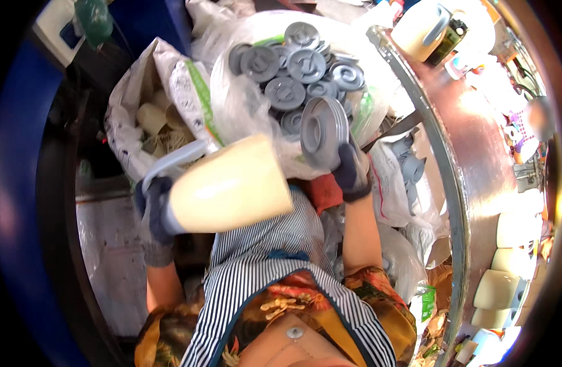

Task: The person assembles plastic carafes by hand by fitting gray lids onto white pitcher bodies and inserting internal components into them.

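My left hand (pixel 155 211), in a dark glove, grips a cream-coloured plastic jug (pixel 235 186) with a pale grey handle (pixel 178 157). The jug lies on its side above my lap, its wide end toward the right. In my gloved right hand (pixel 352 174) is a round grey plastic lid (pixel 325 131) with stepped rings, tilted and held by its edge. Jug and lid are apart. Beyond them, several similar grey lids (pixel 285 93) lie heaped in a clear plastic bag (pixel 223 82).
A white woven sack (pixel 125 125) with cream pieces inside stands at the left. At the right runs a metal-edged worktable (pixel 480 137) bearing another cream jug (pixel 415 30), a dark bottle (pixel 449 41) and several cream containers (pixel 496 289). A bag of grey parts (pixel 388 177) sits beside its edge.
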{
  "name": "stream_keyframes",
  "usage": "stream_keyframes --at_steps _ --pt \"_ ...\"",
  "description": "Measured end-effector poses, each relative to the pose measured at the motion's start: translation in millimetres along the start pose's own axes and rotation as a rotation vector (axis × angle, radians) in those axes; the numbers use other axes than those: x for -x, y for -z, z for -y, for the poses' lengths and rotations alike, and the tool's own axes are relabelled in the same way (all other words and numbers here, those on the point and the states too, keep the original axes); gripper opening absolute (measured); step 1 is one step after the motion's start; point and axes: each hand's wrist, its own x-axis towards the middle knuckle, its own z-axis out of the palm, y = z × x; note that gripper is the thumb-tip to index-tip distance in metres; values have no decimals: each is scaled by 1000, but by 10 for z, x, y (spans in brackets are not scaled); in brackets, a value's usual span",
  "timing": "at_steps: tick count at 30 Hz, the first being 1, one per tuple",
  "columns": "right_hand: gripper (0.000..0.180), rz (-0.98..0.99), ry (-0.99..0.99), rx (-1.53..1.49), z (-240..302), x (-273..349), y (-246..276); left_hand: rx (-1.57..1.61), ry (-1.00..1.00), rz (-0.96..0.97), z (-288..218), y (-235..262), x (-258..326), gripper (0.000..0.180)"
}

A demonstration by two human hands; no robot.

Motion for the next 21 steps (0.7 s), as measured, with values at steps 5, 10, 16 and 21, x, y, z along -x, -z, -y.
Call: stream_keyframes --at_steps 5,10,16,21 --pt "91 181 406 674 361 843 -345 763 470 289 -209 -386 -72 21" --pt "97 40 468 890 542 1224 -538 818 572 389 -279 -419 -50 23" --pt "92 -5 513 921 491 1431 -591 802 563 454 -416 -375 -38 24" --pt "86 23 518 848 415 1447 -614 648 389 362 -625 -307 34 22"
